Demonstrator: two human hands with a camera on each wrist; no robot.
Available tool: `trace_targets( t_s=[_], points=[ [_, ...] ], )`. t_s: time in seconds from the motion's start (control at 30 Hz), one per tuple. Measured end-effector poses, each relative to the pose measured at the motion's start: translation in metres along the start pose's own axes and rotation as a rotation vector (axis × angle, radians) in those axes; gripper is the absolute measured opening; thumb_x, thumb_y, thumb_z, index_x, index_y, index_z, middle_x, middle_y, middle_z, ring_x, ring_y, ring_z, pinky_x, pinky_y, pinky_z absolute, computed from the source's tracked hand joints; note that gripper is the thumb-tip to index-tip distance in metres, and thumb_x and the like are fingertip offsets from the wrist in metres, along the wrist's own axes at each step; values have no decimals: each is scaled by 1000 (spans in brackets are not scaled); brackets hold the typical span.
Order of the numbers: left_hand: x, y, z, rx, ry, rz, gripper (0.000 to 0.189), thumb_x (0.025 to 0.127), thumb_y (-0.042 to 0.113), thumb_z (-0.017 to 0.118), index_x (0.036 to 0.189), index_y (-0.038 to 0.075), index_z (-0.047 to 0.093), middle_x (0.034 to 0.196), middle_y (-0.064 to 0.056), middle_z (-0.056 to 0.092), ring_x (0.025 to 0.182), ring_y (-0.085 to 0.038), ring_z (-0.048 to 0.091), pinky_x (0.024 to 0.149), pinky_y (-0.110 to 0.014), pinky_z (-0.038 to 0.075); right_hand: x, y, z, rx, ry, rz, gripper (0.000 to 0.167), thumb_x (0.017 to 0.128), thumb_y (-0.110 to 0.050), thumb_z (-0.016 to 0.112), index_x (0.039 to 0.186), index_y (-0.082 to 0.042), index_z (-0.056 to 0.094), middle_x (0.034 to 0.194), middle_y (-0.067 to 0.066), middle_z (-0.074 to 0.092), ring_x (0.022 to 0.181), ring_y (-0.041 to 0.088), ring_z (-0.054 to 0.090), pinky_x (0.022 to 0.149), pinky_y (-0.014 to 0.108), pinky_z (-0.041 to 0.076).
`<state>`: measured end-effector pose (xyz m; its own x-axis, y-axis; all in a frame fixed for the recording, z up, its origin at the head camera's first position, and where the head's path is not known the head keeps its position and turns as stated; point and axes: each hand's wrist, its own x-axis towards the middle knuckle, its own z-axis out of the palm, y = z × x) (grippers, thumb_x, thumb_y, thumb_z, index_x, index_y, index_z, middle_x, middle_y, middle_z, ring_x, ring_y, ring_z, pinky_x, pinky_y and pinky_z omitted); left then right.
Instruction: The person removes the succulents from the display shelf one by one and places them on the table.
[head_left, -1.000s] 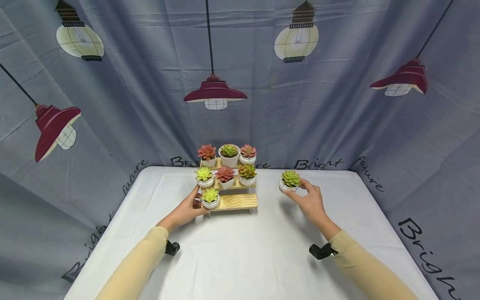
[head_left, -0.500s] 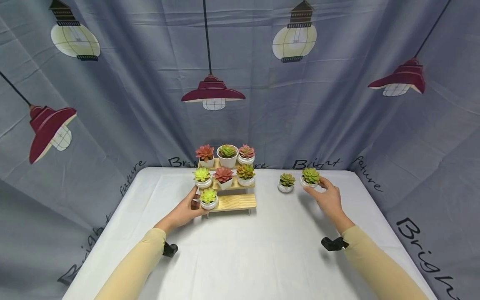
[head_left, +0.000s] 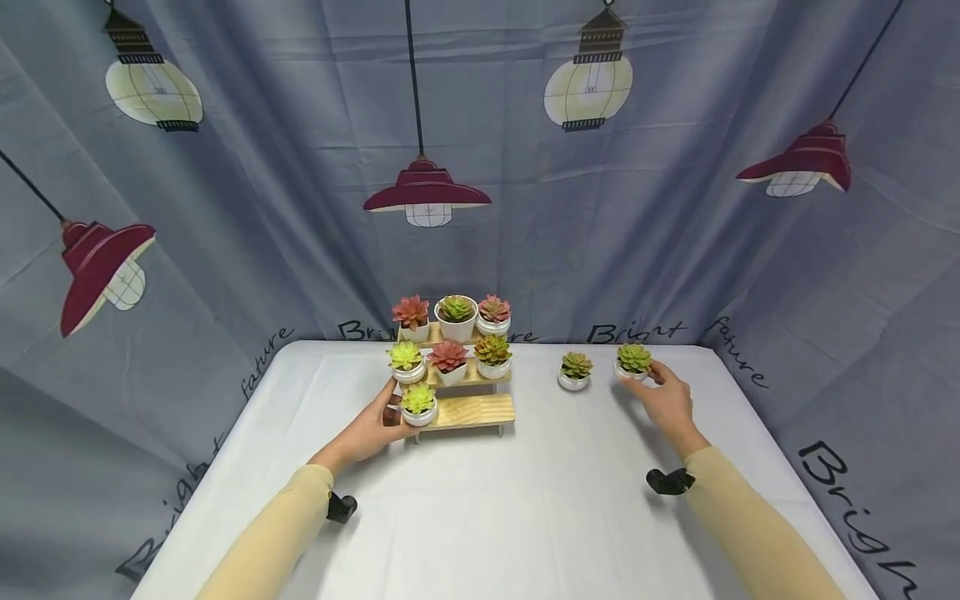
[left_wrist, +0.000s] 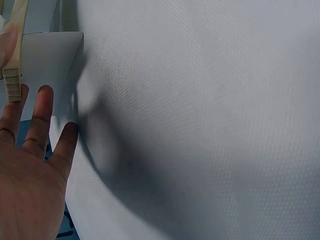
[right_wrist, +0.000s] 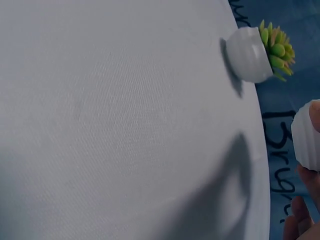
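A three-step wooden plant stand (head_left: pixel 476 410) with white legs bears several small potted succulents. My left hand (head_left: pixel 372 423) grips the left end of its lowest step, beside a lime-green succulent in a white pot (head_left: pixel 417 403). In the left wrist view, the thumb (left_wrist: pixel 7 44) lies on the wooden board and the other fingers reach past its end. My right hand (head_left: pixel 670 404) pinches the white pot of a green succulent (head_left: pixel 633 358) between thumb and fingers, above the table. Left of it, another green potted succulent (head_left: pixel 575 371) stands on the table.
The white-covered table (head_left: pixel 480 517) ends at a grey-blue curtain (head_left: pixel 637 250) printed with lamps and writing. On the stand's middle step sits a red succulent (head_left: pixel 447 357); behind it on the top step is a larger white pot (head_left: pixel 456 328).
My right hand has moved to the right with the green succulent, showing the other one that was hidden behind it. The left hand has kept its place on the stand.
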<state>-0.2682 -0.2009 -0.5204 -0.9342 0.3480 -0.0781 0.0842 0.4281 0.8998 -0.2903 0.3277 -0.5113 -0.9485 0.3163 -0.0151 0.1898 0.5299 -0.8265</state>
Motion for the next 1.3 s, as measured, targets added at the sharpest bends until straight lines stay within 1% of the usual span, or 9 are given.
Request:
trace_targets(
  t_s=[0.1, 0.27, 0.4, 0.53, 0.67, 0.83, 0.9, 1.03, 1.3],
  points=[
    [0, -1, 2, -2, 3, -14, 116, 89, 28, 83, 166, 20, -3, 131, -10, 49, 105, -21, 59, 87, -34, 51, 5, 6, 0, -20, -8, 21, 98, 90, -54, 74, 160, -1, 30, 153, 28, 42, 142, 45, 36, 113, 57, 32],
    [1, 0, 2, 4, 8, -11, 114, 90, 28, 83, 166, 18, -2, 130, -12, 49, 106, -22, 58, 86, -34, 50, 14, 17, 3, -57, -35, 66, 101, 89, -58, 73, 162, -4, 28, 156, 24, 41, 144, 45, 29, 115, 59, 26],
    [1, 2, 2, 4, 2, -10, 114, 90, 29, 82, 166, 17, -3, 130, -13, 48, 105, -22, 58, 85, -34, 50, 16, 21, 8, -78, -26, 92, 99, 90, -55, 73, 161, -3, 28, 157, 22, 41, 144, 45, 30, 116, 59, 26],
    [1, 4, 2, 3, 12, -25, 115, 90, 28, 83, 166, 20, -2, 131, -12, 48, 105, -22, 58, 84, -34, 51, 15, 21, 12, -96, -16, 110, 95, 91, -52, 74, 160, -2, 31, 155, 23, 43, 142, 45, 35, 115, 58, 28],
    [0, 3, 2, 8, 11, -27, 114, 90, 28, 82, 166, 20, -3, 133, -13, 48, 106, -22, 58, 85, -35, 51, 15, 21, 16, -107, -14, 130, 91, 92, -47, 74, 159, -1, 32, 154, 24, 43, 142, 46, 35, 115, 59, 27],
    [0, 2, 2, 13, 8, -28, 113, 91, 30, 82, 166, 21, -2, 133, -13, 48, 107, -22, 57, 86, -35, 51, 16, 22, 21, -123, -8, 143, 89, 93, -45, 73, 158, 0, 33, 154, 25, 43, 142, 48, 31, 115, 61, 24],
    [0, 2, 2, 12, 11, -34, 114, 90, 31, 82, 166, 22, -2, 133, -12, 48, 106, -21, 57, 86, -35, 51, 16, 24, 24, -127, -5, 148, 89, 93, -45, 73, 158, -1, 33, 154, 24, 44, 142, 49, 29, 115, 62, 22],
    [-1, 2, 2, 15, 14, -29, 114, 90, 30, 82, 166, 21, -3, 133, -12, 48, 106, -21, 57, 85, -34, 50, 19, 26, 28, -122, 4, 161, 89, 92, -46, 73, 158, -2, 34, 154, 22, 45, 143, 47, 27, 116, 62, 20],
    [0, 4, 2, 12, 16, -27, 114, 91, 30, 82, 166, 19, -3, 131, -11, 48, 107, -21, 58, 87, -33, 50, 20, 28, 25, -82, -6, 144, 90, 91, -46, 75, 158, -2, 34, 153, 22, 46, 145, 46, 26, 117, 62, 16]
  ],
)
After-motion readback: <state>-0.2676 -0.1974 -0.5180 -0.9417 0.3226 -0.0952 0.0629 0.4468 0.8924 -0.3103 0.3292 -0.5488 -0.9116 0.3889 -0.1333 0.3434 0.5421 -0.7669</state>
